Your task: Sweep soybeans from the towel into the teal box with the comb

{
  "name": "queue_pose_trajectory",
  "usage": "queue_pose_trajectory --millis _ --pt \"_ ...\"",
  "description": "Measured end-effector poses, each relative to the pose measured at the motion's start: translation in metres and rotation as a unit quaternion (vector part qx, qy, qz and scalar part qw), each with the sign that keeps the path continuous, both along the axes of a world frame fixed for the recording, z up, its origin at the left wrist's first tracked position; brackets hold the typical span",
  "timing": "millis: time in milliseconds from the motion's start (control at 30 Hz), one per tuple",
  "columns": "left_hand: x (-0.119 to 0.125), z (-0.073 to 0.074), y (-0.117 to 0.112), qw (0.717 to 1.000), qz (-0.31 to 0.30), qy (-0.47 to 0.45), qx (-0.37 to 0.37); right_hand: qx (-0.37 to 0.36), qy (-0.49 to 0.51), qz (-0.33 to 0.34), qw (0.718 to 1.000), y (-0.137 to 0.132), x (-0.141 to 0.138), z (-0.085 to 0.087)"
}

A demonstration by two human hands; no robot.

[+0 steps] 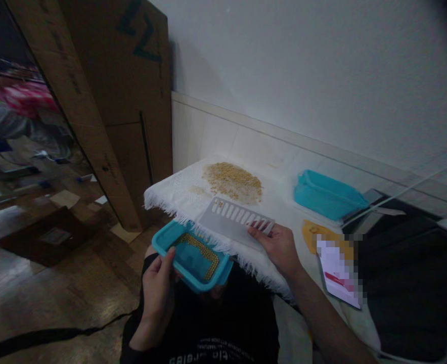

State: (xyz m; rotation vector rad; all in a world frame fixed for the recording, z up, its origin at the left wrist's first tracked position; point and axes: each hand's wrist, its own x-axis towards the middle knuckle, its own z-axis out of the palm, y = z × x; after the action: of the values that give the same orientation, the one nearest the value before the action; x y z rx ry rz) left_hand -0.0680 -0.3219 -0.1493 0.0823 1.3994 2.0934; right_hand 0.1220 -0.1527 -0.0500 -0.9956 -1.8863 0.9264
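Note:
My left hand (159, 283) grips the near left rim of a light-blue plastic tray (193, 284), thumb over the edge. Small round golden beads (211, 257) lie in a band along the inner sides of the tray, which is held low over my lap beside the table edge. Pinched at its right end by my right hand (278, 247) is a flat grey slotted plate (223, 222), resting on or just above the white cloth. A few golden grains show in its leftmost slots. Beyond the plate spreads a loose pile of tan-gold grains (234, 179), too small to identify for sure.
A fringed white cloth (178, 189) covers the table. At the back right stands another blue tray (325, 194), with an orange-yellow item (310, 235) and a lit phone (337, 275) nearer me. A tall cardboard box (132, 101) rises at the left; a person sits beyond it.

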Motion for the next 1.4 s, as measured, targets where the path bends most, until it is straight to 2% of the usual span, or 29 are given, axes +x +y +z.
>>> queue_pose_trajectory --millis 167,233,433,700,967,1233,1400 --pt "-0.001 -0.002 -0.001 1.0 -0.003 0.015 -0.006 0.052 0.011 -0.126 0.991 0.028 0.0 -0.006" --pt "-0.001 -0.003 -0.001 1.0 -0.002 0.022 -0.009 0.065 0.003 -0.144 0.987 0.038 0.0 -0.01" --pt "0.0 -0.001 0.0 1.0 0.0 0.024 -0.013 0.046 0.006 -0.132 0.99 0.038 0.0 -0.019" --pt "0.001 0.002 0.0 1.0 0.005 0.015 -0.01 0.034 0.009 -0.12 0.992 0.033 0.0 -0.019" --pt "-0.001 -0.003 0.0 1.0 0.003 0.011 -0.009 0.025 0.009 -0.113 0.993 0.026 0.0 -0.021" --pt "-0.002 -0.003 -0.001 1.0 -0.009 0.014 -0.008 0.021 0.01 -0.099 0.995 0.028 -0.009 -0.019" --pt "-0.001 0.003 -0.002 1.0 -0.006 0.006 -0.001 0.022 -0.002 -0.065 0.998 0.011 -0.012 -0.012"
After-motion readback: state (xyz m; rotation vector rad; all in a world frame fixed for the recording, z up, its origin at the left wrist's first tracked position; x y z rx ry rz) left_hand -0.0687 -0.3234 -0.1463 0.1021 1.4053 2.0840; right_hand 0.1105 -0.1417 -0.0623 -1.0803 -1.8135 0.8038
